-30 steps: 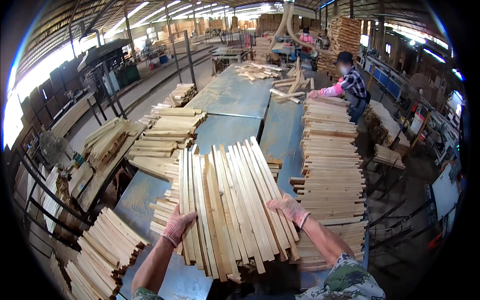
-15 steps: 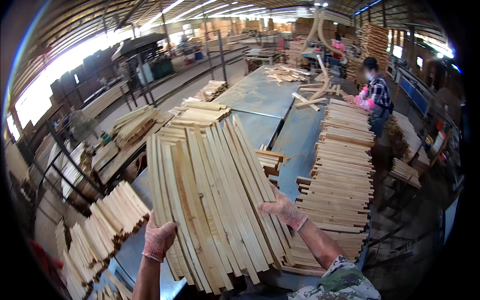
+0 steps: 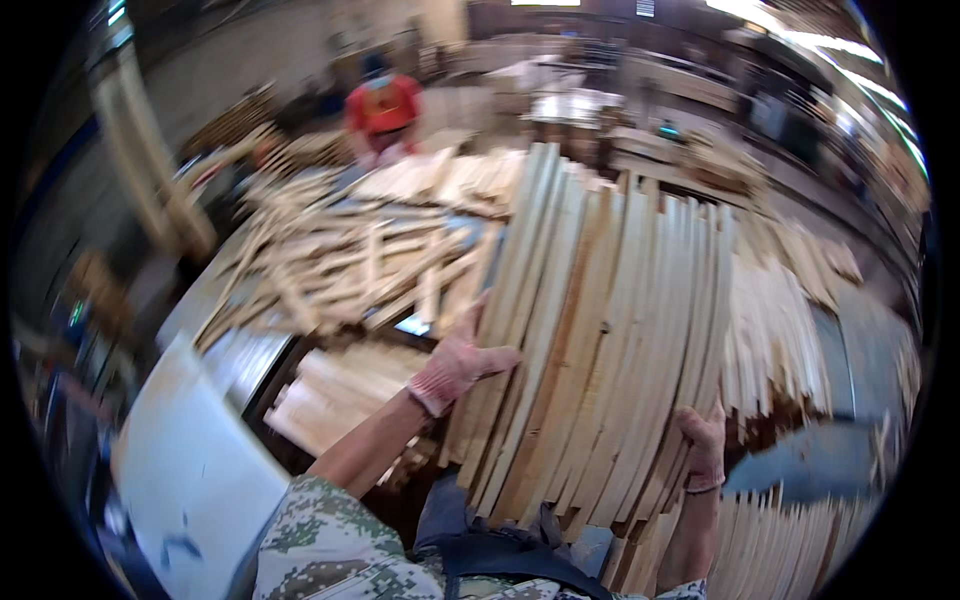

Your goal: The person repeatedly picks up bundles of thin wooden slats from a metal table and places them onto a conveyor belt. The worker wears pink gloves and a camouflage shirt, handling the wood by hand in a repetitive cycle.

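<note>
Pale wood strips, one broad bundle [image 3: 600,350], held between both hands in front of the torso. Lower ends hang over the dark apron [image 3: 480,550]; can't tell if they touch it. End line is ragged, top and bottom.

Handling, my read: squeeze from the two edges probably does most of the work, so match the pressure left and right. Too light and middle strips could slip out; too hard on one side and the layer could buckle or fan. Hands sit at uneven heights on the bundle; evening them up should cut twist. Move from the torso, wrists quiet. Mind top-end clearance to the loose strips [image 3: 350,265] on the left and the strip stack [image 3: 775,340] on the right.

Pose: grip spans the full bundle width, both hands loaded. Left hand [image 3: 460,368], gloved, is on the left edge around mid-length, thumb laid inward across the face; the other fingers are mostly hidden. Right hand [image 3: 704,445], gloved, clasps the right edge lower down; finger wrap behind not visible. Left forearm slants in from the camouflage sleeve [image 3: 335,540]; right forearm runs steeper, close to upright in view.
</note>
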A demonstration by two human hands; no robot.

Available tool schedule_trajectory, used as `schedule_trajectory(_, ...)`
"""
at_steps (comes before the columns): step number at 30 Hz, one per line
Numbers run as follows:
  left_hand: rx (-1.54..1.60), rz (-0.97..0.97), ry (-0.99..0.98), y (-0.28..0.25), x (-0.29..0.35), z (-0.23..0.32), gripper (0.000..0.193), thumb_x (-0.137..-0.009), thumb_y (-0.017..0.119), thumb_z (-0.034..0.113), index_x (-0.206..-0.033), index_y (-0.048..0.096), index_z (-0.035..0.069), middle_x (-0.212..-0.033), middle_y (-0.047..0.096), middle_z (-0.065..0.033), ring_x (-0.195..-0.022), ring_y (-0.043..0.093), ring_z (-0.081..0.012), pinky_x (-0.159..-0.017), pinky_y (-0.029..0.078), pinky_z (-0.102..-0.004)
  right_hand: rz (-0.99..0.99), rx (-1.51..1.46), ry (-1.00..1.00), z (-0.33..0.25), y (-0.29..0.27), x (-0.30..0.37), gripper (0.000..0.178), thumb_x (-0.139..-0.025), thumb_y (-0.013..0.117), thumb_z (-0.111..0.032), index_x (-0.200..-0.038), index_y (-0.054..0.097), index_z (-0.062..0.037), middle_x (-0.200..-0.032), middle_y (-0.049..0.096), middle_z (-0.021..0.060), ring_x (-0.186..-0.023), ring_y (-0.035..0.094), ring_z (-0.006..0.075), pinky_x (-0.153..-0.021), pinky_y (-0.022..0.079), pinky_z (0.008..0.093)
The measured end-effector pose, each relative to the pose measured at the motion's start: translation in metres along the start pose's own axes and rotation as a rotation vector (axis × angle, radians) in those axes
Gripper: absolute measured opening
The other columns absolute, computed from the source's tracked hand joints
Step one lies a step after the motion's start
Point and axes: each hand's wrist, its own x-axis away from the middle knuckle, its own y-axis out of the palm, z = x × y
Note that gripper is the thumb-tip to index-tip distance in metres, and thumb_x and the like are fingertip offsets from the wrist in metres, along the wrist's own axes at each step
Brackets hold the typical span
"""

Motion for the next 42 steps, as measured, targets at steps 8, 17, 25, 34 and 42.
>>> schedule_trajectory(8,-0.044,0.504,0.055,-0.156,0.244,-0.011,0.113,-0.080,0.096,0.026,-0.170,0.031,0.006,-0.153,0.057,-0.0094,-0.138,0.055,-0.0203,-0.116,0.048,-0.0362,-0.609,-0.252,0.103,0.047,0.213,0.020,0.087,-0.083,0.083,-0.021,-0.156,0.043,0.0009,-0.129,0.068,0.0111,-0.105,0.071,0.0184,-0.093,0.059,0.0337)
schedule_trajectory(17,0.143,1.029,-0.090,-0.319,0.584,-0.020,0.101,-0.083,0.092,0.016,-0.167,0.037,0.007,-0.140,0.066,-0.0095,-0.123,0.065,-0.0199,-0.107,0.056,-0.0387,-1.081,-0.213,0.345,0.139,0.525,0.195,0.077,-0.086,0.073,0.001,-0.157,0.043,0.0003,-0.131,0.068,0.0140,-0.109,0.073,0.0235,-0.095,0.062,0.0364)
schedule_trajectory(25,0.235,1.335,-0.198,-0.421,0.851,-0.059,0.083,-0.090,0.085,0.012,-0.162,0.044,0.007,-0.138,0.069,-0.0120,-0.123,0.067,-0.0209,-0.108,0.056,-0.0396,-1.425,0.084,0.470,0.231,0.746,0.391,0.080,-0.088,0.079,-0.006,-0.157,0.038,-0.0029,-0.124,0.071,0.0132,-0.104,0.072,0.0228,-0.093,0.061,0.0374)
schedule_trajectory(34,-0.614,1.595,-1.182,-0.528,1.042,-0.010,0.084,-0.097,0.058,0.071,-0.124,0.074,-0.007,-0.137,0.067,-0.0322,-0.134,0.062,-0.0466,-0.113,0.049,-0.0494,-1.717,0.849,-0.015,0.231,0.916,0.577,0.088,-0.092,0.076,-0.053,-0.154,0.040,-0.0017,-0.119,0.076,0.0227,-0.111,0.075,0.0344,-0.098,0.058,0.0429)
schedule_trajectory(42,-1.125,1.524,-0.895,-0.530,1.102,-0.069,0.060,-0.112,0.047,0.045,-0.145,0.057,-0.004,-0.144,0.058,-0.0272,-0.136,0.056,-0.0406,-0.116,0.044,-0.0470,-1.847,0.897,-0.139,0.242,0.898,0.584,0.085,-0.087,0.072,-0.047,-0.146,0.045,0.0081,-0.113,0.075,0.0304,-0.108,0.073,0.0456,-0.093,0.059,0.0494)
